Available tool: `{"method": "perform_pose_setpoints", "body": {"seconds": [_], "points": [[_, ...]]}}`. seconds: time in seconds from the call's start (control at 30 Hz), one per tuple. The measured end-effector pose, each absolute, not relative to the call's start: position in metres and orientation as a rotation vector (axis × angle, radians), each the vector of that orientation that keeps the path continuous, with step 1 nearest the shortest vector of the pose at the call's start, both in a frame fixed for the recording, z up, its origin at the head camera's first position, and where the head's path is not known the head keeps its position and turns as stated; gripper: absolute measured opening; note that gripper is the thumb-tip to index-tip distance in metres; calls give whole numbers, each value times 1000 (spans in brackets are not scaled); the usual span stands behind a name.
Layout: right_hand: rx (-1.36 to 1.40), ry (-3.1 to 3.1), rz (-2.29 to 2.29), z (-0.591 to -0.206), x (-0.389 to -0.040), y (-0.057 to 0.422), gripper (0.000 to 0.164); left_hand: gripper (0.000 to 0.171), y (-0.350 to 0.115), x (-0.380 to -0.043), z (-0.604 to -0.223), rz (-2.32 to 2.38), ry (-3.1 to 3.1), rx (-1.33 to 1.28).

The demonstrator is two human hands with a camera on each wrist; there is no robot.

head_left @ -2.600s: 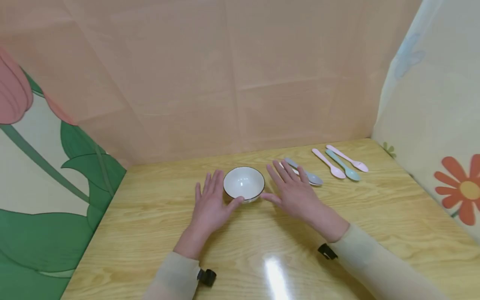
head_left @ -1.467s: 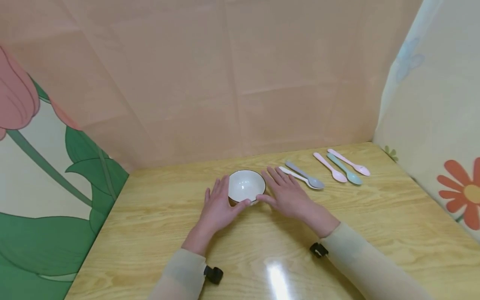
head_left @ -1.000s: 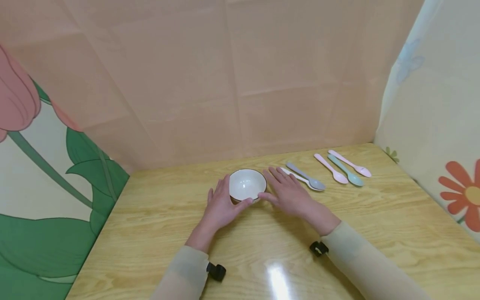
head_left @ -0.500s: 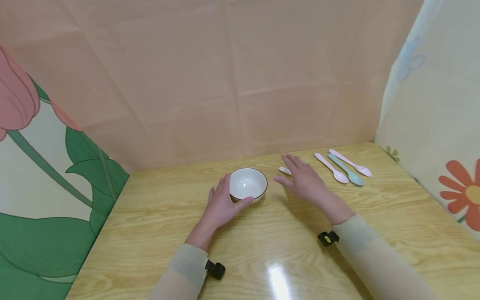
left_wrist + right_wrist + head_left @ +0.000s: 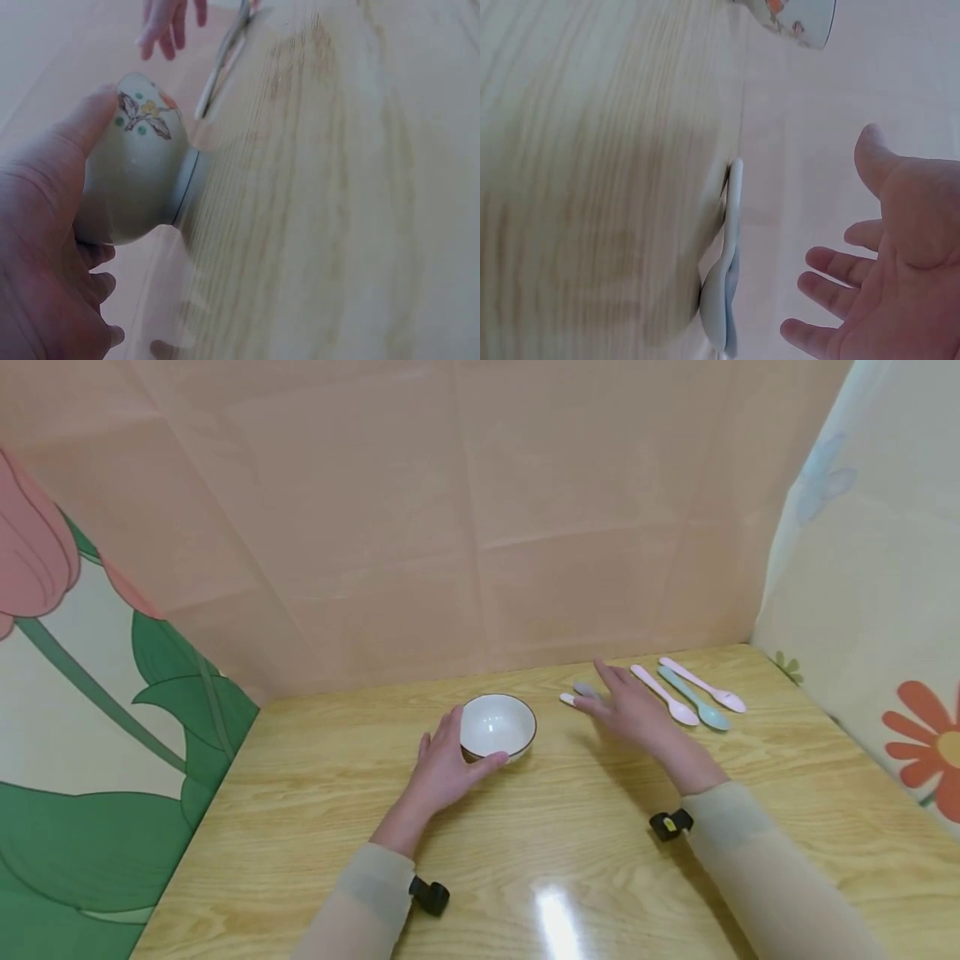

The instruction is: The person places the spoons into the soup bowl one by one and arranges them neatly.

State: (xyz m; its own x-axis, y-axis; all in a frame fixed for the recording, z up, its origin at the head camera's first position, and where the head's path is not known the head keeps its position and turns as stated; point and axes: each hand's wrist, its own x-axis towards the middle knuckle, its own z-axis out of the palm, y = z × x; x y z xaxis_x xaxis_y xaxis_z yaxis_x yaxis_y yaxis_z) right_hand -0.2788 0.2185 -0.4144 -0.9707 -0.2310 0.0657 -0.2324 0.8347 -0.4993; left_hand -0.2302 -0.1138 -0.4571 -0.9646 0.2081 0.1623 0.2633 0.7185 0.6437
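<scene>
A white bowl (image 5: 501,727) with a dark rim stands upright on the table. My left hand (image 5: 442,772) holds it from the left side, thumb at the near rim and fingers round the far-left wall. In the left wrist view, leaf-and-flower painting shows on the outside of the bowl (image 5: 139,180). Above a white spoon (image 5: 567,699) and a grey spoon (image 5: 585,690) hovers my right hand (image 5: 633,714), which hides most of both. The right wrist view shows the hand (image 5: 907,262) with fingers spread, apart from the white spoon (image 5: 718,292).
Right of my right hand lie a pink spoon (image 5: 666,697), a light green spoon (image 5: 693,698) and a second pink spoon (image 5: 705,685). A pinkish cloth (image 5: 360,527) rises behind the wooden table (image 5: 300,793). Printed flower cloths flank both sides.
My right hand has left the bowl's right side and moved right, over the white and grey spoons. My left hand has come in against the bowl. The bowl looks nearly unmoved.
</scene>
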Motion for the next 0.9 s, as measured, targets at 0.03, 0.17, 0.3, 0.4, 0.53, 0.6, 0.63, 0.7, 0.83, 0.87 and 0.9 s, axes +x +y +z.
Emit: {"method": "perform_pose_setpoints", "body": {"seconds": [0.03,0.17,0.3,0.4,0.53,0.6,0.63,0.7,0.83,0.87,0.9], "points": [[373,-3010,820,-415,-280,221,96,114,-114,-230,-457,-1080,-2841,-391],[361,-3018,825,-416,-282,228,94,116,-113,-231,-457,-1082,-2852,-383],[345,-3027,830,-417,-285,235,93,117,-114,-231,-456,-1103,-2848,-378],[333,-3038,851,-418,-287,239,96,117,-113,-232,-456,-1113,-2847,-379],[340,-3045,890,-421,-290,244,100,116,-113,-232,-456,-1119,-2847,-380],[354,-3042,895,-423,-292,247,100,116,-113,-232,-456,-1122,-2845,-383],[362,-3039,901,-425,-294,249,98,117,-113,-232,-456,-1125,-2845,-384],[375,-3031,921,-428,-296,252,95,117,-113,-232,-456,-1130,-2846,-383],[403,-3012,965,-431,-297,256,86,117,-113,-232,-457,-1136,-2849,-373],[408,-3008,977,-431,-296,256,85,117,-113,-232,-458,-1137,-2851,-370],[414,-3004,987,-431,-296,257,83,118,-113,-232,-458,-1141,-2853,-366]]}}
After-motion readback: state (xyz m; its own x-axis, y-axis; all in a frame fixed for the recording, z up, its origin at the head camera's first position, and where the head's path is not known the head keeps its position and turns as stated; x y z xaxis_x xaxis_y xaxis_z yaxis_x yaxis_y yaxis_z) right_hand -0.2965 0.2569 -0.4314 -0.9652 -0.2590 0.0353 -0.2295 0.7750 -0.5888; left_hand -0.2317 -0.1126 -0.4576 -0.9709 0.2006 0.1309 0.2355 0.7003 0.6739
